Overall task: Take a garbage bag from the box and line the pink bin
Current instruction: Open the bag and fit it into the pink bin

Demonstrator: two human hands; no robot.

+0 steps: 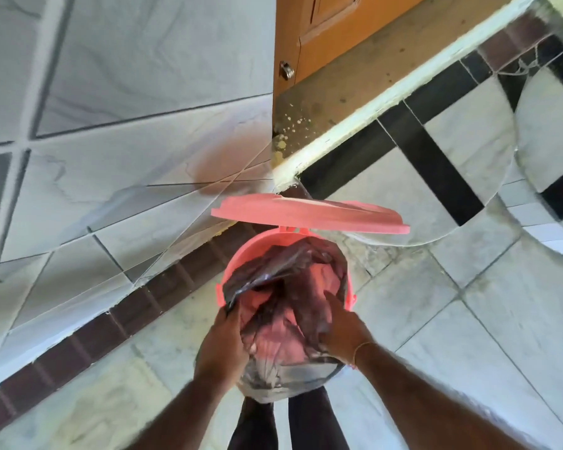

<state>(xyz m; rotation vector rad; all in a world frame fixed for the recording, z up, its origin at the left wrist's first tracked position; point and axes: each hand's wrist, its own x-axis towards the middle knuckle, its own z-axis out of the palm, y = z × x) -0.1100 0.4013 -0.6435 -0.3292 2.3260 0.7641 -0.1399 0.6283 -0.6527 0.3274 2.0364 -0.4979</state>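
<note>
At lower centre of the frame, the pink bin (238, 264) stands lid (309, 214) raised, the dark garbage bag (290, 297) inside. Left hand (220, 345) grips the bag's near edge; right hand (342, 329) presses it down, fingers spread.

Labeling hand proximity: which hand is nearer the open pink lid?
Right. The right hand reaches into the garbage bag with fingers pointing toward the lid. The left hand sits lower, gripping the bag at the bin's near-left rim.
</note>
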